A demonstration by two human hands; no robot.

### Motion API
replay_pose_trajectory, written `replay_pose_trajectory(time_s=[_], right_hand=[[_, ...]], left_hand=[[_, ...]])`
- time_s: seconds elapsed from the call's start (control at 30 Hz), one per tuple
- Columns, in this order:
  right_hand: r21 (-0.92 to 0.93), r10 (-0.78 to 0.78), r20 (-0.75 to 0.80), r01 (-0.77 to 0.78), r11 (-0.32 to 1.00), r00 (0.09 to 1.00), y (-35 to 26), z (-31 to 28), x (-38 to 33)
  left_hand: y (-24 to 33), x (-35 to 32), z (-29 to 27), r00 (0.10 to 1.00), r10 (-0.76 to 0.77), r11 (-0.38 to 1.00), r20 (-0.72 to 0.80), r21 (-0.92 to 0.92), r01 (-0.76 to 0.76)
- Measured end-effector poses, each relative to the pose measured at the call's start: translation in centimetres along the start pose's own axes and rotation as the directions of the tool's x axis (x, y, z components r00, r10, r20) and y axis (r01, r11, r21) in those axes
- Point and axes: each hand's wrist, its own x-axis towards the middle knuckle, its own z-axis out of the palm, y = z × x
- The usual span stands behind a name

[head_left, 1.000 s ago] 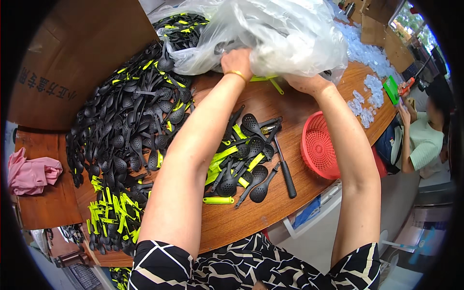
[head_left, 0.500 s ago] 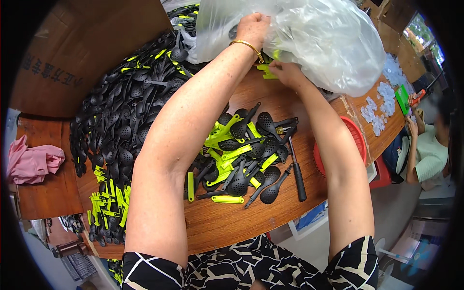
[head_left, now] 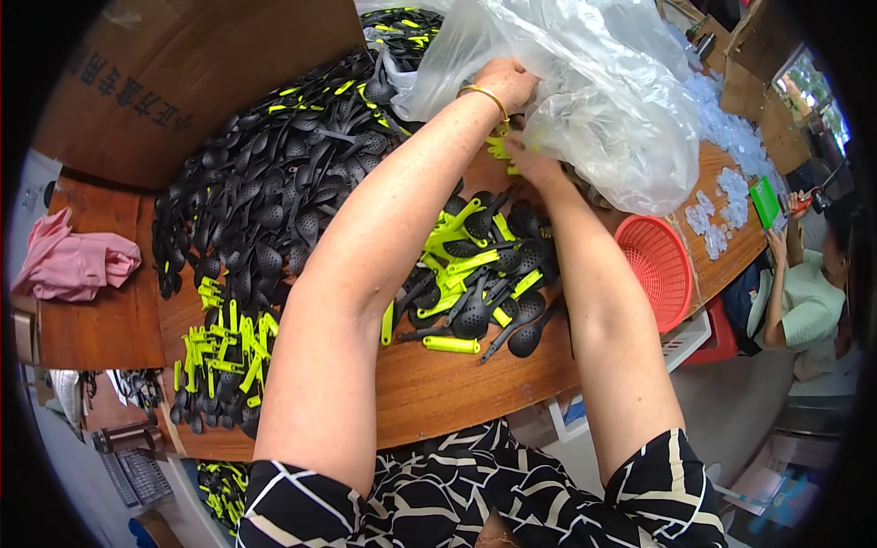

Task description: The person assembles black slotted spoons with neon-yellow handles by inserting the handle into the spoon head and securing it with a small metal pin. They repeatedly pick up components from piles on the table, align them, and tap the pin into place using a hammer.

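One pink cloth (head_left: 78, 258), one red basket (head_left: 671, 274), black spoons (head_left: 470, 320) and lime handles (head_left: 452, 344) beyond count

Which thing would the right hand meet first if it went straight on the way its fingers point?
Most likely the green handles right at the fingertips of the right hand; it may even be touching them, since blur and unclear depth hide any gap.

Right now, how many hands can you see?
4: the left hand at the clear bag, the right hand by lime-green handles, a co-worker's two hands far right. More could be hidden.
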Motion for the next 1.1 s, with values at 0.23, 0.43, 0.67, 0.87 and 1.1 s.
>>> replay_pose_trajectory(time_s=[0.23,0.43,0.67,0.87,1.1], right_hand=[[-0.193,-0.343,0.162,0.371,0.909,0.925,-5.9,6.1,-4.9],[0.237,-0.494,0.226,0.445,0.864,0.839,-12.1,5.0,-9.6],[0.469,-0.531,0.388,0.335,0.817,0.753,-13.3,-0.3,-11.6],[0.240,-0.455,0.236,0.402,0.884,0.859,-12.0,-1.1,-14.5],[0.047,-0.589,-0.065,0.592,0.805,0.806,-9.7,-0.4,-19.4]], left_hand=[[0.0,-5.7,-3.1,0.943,0.124,0.936,0.308,0.279,-0.214],[-2.5,-16.2,-13.4,0.928,0.077,0.933,0.364,0.303,-0.196],[-9.4,-31.2,-15.4,0.998,0.061,0.961,0.009,0.269,-0.061],[-10.4,-35.6,-5.5,0.999,0.009,0.941,-0.051,0.339,0.009],[-7.6,-40.3,-0.1,0.993,0.009,0.983,-0.118,0.185,0.013]])
